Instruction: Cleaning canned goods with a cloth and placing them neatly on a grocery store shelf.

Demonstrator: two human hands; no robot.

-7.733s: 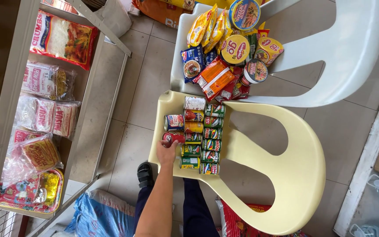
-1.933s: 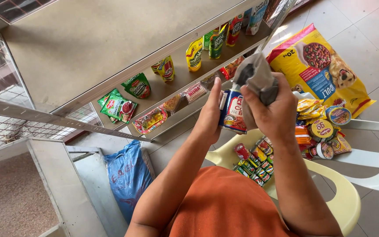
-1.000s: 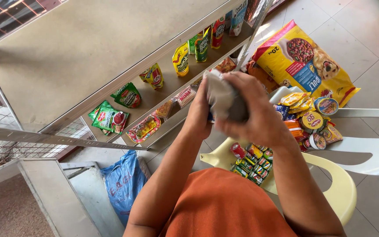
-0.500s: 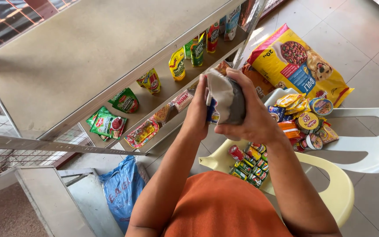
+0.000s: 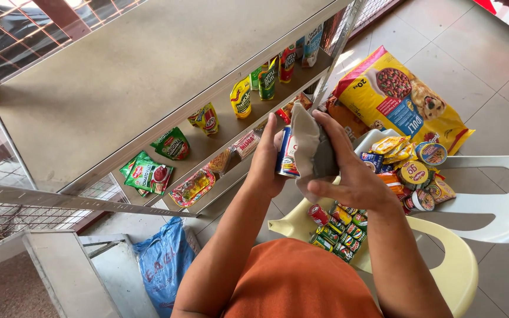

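Wiping can (image 5: 286,154) with grey cloth (image 5: 313,154) above tiled floor (image 5: 490,88)

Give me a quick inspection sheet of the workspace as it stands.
Surface: yellow chair, seat holding small cans.
Job's things: can and grey cloth, cloth pressed against the can.
Clutter: snack packets on white chair; pet food bag on floor.
Hands: left hand grips the can; right hand holds the cloth.
Cables: nothing seen.
Surroundings: metal shelf with sauce pouches; blue sack; tiled floor.
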